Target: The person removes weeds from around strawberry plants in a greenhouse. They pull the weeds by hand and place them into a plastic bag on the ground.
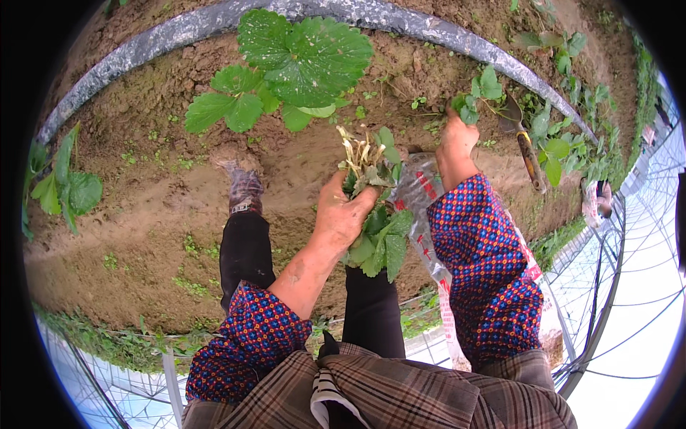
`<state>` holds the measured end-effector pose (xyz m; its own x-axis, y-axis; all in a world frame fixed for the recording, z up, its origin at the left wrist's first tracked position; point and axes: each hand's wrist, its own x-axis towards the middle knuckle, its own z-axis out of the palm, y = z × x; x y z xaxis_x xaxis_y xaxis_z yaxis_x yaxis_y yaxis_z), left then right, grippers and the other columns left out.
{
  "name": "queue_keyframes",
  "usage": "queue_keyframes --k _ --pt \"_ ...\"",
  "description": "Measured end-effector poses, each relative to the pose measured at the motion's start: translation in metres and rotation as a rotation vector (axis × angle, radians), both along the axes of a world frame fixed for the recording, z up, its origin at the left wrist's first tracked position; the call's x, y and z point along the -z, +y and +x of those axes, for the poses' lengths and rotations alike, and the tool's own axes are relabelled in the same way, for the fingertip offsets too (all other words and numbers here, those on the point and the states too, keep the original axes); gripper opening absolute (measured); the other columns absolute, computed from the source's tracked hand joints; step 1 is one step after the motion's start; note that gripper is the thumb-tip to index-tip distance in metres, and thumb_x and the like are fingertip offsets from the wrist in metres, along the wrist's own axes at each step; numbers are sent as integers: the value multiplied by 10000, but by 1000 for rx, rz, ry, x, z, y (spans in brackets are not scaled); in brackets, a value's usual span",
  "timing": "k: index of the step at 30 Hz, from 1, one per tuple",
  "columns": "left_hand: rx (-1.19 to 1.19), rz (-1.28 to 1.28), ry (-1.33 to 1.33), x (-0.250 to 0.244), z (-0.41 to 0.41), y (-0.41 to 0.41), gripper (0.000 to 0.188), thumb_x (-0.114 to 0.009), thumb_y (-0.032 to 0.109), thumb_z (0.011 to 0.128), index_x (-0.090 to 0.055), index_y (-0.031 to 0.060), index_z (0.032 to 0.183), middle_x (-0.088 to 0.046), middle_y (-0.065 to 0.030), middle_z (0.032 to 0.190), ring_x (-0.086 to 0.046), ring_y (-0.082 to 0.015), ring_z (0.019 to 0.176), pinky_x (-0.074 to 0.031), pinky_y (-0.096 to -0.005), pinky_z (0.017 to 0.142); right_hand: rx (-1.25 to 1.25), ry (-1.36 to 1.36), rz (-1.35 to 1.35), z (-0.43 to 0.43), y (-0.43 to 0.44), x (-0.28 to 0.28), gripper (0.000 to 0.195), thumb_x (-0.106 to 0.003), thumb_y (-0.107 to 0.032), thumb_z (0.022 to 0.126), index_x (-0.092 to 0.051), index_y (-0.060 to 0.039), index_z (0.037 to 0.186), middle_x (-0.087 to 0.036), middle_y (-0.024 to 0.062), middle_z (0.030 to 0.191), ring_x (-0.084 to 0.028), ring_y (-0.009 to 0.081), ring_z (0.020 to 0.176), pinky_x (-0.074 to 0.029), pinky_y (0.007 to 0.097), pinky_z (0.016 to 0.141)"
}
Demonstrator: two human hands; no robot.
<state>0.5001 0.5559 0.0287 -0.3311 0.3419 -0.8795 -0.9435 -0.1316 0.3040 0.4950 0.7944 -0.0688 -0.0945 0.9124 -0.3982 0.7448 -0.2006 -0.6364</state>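
Note:
My left hand [345, 212] grips a bunch of leafy strawberry seedlings [387, 241], their pale stem ends pointing up and away from me. To the right, my right hand [459, 140] is at a small strawberry plant [471, 102] on the soil; its fingertips are hidden among the leaves, so its hold is unclear. Just beyond it a trowel [528, 150] with a worn wooden handle leans on the bed, its blade by the plants. A clear plastic bag with red print [423, 187] lies between my arms. A large-leaved strawberry plant [311, 61] grows ahead.
A grey mottled hose [418, 24] curves across the soil bed beyond the plants. More strawberry plants stand at far left [69, 182] and along the right [557, 150]. My boot [244, 185] is on the soil. Another person [604, 198] is at the far right, near the greenhouse frame [619, 257].

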Motion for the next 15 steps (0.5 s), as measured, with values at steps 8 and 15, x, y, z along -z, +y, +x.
queue_keyframes --k 8,15 --pt "-78 -19 -17 -7 -9 3 289 -643 63 821 -591 -40 1086 -661 -49 965 -593 -102 854 -485 -257 772 -457 144 -321 60 -41 -45 177 -698 -102 875 -681 -7 1024 -689 44 949 -609 94 841 -484 229 794" --pt "-75 35 100 -1 1 8 266 -667 61 838 -597 -20 1082 -662 -47 964 -600 -104 860 -490 -263 761 -862 7 -300 53 -100 -108 193 -618 57 779 -665 6 959 -639 93 897 -616 178 825 -486 274 710"
